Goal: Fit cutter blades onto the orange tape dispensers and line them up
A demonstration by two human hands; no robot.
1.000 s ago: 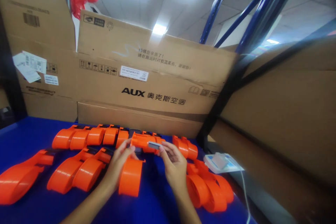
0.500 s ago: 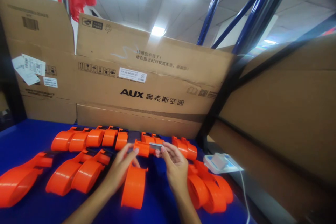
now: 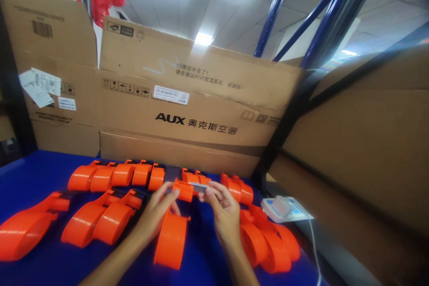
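Nearest, an orange plastic piece [image 3: 170, 241] with a broad ring-shaped band hangs tilted below the person's left hand [image 3: 160, 204], above a blue-topped bench [image 3: 197, 259]. The left grip is closed, thumb and fingers pinching the piece's narrower upper part. Facing it, the right hand [image 3: 224, 213] pinches a small, flat grey strip [image 3: 201, 187] between thumb and fingertips, its far end at the open side of that upper part; whether it sits inside cannot be told.

The step in hand appears to be working the strip at the orange piece. The next move likely calls for a steady left grip and the strip kept level and in line.

On either side lie similar pieces: three orange bands with dark ends [image 3: 109, 223] to the left, a cluster of orange bands [image 3: 253, 250] to the right. Beyond that cluster is a flat white box [image 3: 296, 214] with a thin white cable [image 3: 314, 241].

Farther back, a row of orange bands [image 3: 122, 175] and a dark flat rectangular object [image 3: 173, 172] stand before a brown cardboard wall [image 3: 134, 111] printed "AUX". Behind rises a blue metal frame [image 3: 273, 13].
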